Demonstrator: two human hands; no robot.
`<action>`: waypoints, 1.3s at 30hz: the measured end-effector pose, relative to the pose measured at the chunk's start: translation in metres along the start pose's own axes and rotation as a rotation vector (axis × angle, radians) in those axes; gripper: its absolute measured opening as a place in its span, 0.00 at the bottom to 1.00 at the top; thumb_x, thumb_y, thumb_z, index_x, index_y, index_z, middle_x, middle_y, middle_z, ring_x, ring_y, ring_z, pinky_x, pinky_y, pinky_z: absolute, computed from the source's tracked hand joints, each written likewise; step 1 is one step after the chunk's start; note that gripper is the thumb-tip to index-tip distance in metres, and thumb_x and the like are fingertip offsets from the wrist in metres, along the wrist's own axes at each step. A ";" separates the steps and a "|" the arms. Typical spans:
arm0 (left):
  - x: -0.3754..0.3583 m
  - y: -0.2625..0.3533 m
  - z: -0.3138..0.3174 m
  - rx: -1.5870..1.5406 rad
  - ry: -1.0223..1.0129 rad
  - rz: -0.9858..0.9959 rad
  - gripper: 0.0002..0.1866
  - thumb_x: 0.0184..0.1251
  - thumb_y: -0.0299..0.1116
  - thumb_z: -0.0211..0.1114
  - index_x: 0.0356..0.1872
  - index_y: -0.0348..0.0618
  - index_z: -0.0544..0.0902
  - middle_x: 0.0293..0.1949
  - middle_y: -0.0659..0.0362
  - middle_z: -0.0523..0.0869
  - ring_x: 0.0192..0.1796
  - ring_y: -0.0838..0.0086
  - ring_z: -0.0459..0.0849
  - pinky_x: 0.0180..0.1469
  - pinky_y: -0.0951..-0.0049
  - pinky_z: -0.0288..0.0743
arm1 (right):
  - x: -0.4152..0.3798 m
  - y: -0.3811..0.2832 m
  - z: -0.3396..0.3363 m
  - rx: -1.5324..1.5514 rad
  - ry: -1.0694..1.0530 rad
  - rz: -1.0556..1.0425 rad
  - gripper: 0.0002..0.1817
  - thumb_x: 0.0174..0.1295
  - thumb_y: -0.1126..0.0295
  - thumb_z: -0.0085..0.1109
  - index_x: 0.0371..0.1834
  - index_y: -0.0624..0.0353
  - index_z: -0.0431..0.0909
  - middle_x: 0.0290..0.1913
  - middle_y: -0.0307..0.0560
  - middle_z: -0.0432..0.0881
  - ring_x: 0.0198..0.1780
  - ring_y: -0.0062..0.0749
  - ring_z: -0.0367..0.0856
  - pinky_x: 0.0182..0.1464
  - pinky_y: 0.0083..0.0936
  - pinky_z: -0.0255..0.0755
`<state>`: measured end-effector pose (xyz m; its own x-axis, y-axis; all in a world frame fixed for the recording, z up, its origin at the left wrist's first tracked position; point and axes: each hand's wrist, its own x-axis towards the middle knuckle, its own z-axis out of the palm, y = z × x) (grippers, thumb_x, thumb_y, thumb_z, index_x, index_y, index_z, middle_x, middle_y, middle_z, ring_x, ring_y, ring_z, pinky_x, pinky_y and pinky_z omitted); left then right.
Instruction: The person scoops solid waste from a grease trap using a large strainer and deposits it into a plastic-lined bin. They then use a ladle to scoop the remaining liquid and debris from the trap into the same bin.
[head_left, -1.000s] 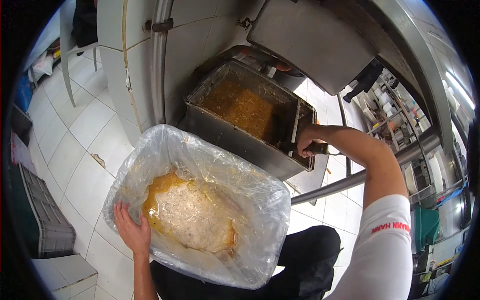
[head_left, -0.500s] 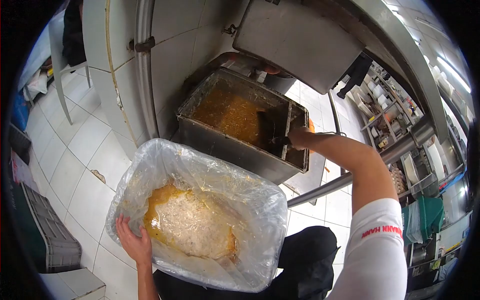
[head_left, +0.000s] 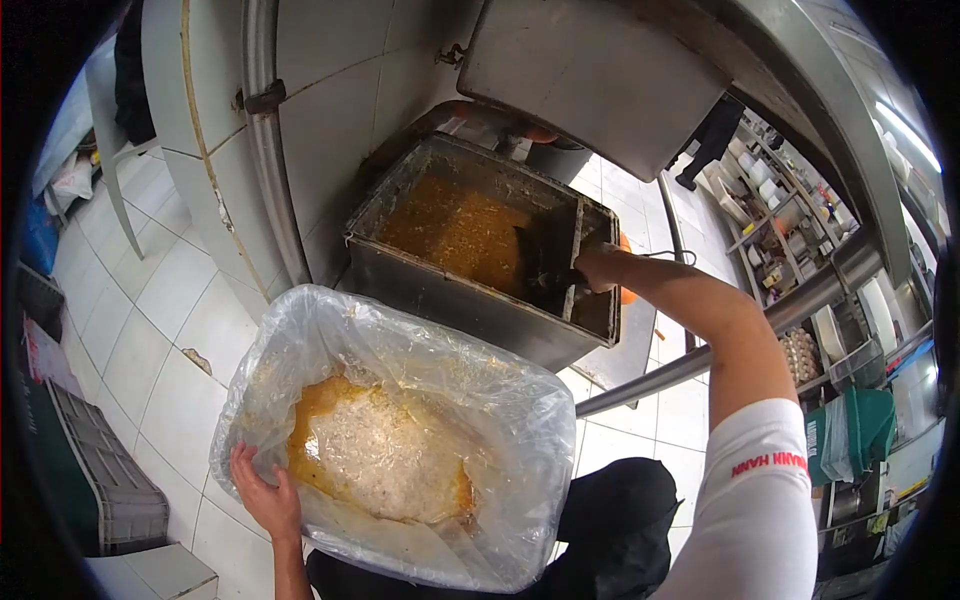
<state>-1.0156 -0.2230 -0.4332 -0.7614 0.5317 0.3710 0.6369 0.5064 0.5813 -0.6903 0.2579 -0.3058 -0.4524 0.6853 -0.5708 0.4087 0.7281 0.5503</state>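
My left hand (head_left: 266,492) rests with spread fingers on the left rim of a tub lined with clear plastic (head_left: 520,400). Inside the liner lies a pale, greasy mass (head_left: 385,455) with yellow-orange liquid at its edges. Beyond the tub stands an open metal tank (head_left: 450,300) holding brown, murky liquid (head_left: 455,235). My right hand (head_left: 597,268) is closed at the tank's divider, around the handle of a dark tool (head_left: 540,262) that reaches into the liquid. The tool's far end is partly hidden in the liquid and shadow.
A metal lid (head_left: 590,80) stands raised behind the tank. A vertical pipe (head_left: 275,170) runs at the left. A diagonal metal bar (head_left: 650,380) crosses on the right. Grey crates (head_left: 110,470) are at lower left. A person in dark trousers (head_left: 712,140) stands in the distance.
The view has shifted slightly. My right hand and the dark tool stay near the divider, and my left hand remains on the tub's rim.
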 end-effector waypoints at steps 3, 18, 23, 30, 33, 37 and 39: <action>-0.001 0.001 0.000 0.006 0.003 0.002 0.21 0.43 0.19 0.55 0.45 0.37 0.70 0.55 0.47 0.69 0.61 0.52 0.63 0.63 0.60 0.54 | 0.000 0.000 -0.001 -0.010 0.029 -0.036 0.17 0.39 0.68 0.61 0.36 0.57 0.79 0.37 0.47 0.81 0.41 0.41 0.80 0.38 0.36 0.75; 0.000 -0.001 0.002 -0.006 0.017 -0.009 0.21 0.44 0.19 0.54 0.45 0.35 0.70 0.55 0.49 0.69 0.61 0.54 0.64 0.62 0.60 0.55 | 0.010 -0.007 -0.016 0.005 -0.080 -0.053 0.32 0.40 0.65 0.65 0.54 0.50 0.70 0.50 0.45 0.76 0.50 0.40 0.76 0.46 0.35 0.73; 0.000 -0.001 0.001 -0.009 0.013 -0.004 0.22 0.44 0.20 0.54 0.46 0.34 0.69 0.54 0.49 0.69 0.60 0.54 0.64 0.61 0.60 0.56 | 0.011 -0.007 -0.022 0.040 -0.012 -0.038 0.27 0.40 0.68 0.63 0.49 0.53 0.72 0.47 0.46 0.77 0.49 0.40 0.76 0.44 0.35 0.74; 0.000 0.001 0.000 -0.022 0.011 -0.014 0.23 0.44 0.19 0.53 0.48 0.34 0.69 0.53 0.49 0.70 0.59 0.54 0.65 0.61 0.61 0.56 | 0.029 -0.006 -0.011 0.088 0.102 -0.027 0.21 0.40 0.70 0.61 0.43 0.55 0.76 0.44 0.47 0.79 0.47 0.41 0.78 0.42 0.35 0.75; 0.000 0.001 0.001 -0.038 0.013 -0.024 0.22 0.43 0.19 0.53 0.46 0.34 0.69 0.54 0.49 0.69 0.59 0.54 0.65 0.61 0.61 0.56 | 0.043 -0.005 -0.007 0.078 0.067 -0.035 0.22 0.40 0.71 0.62 0.45 0.54 0.76 0.45 0.47 0.78 0.47 0.41 0.78 0.43 0.36 0.75; 0.000 0.001 0.001 -0.056 0.028 -0.046 0.20 0.43 0.19 0.52 0.44 0.34 0.69 0.53 0.48 0.69 0.58 0.53 0.65 0.62 0.60 0.54 | 0.045 -0.007 -0.014 0.054 0.015 -0.024 0.24 0.41 0.70 0.60 0.47 0.51 0.73 0.45 0.46 0.78 0.49 0.40 0.76 0.46 0.35 0.73; -0.001 -0.002 0.002 -0.074 0.027 -0.055 0.19 0.43 0.19 0.52 0.43 0.34 0.69 0.53 0.47 0.70 0.58 0.53 0.65 0.62 0.59 0.54 | 0.043 -0.008 -0.015 0.083 0.050 -0.017 0.22 0.41 0.70 0.60 0.45 0.51 0.74 0.44 0.46 0.78 0.49 0.40 0.76 0.46 0.35 0.74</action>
<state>-1.0160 -0.2231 -0.4366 -0.7987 0.4856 0.3553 0.5839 0.4828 0.6527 -0.7253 0.2811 -0.3257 -0.4981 0.6723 -0.5476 0.4640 0.7402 0.4867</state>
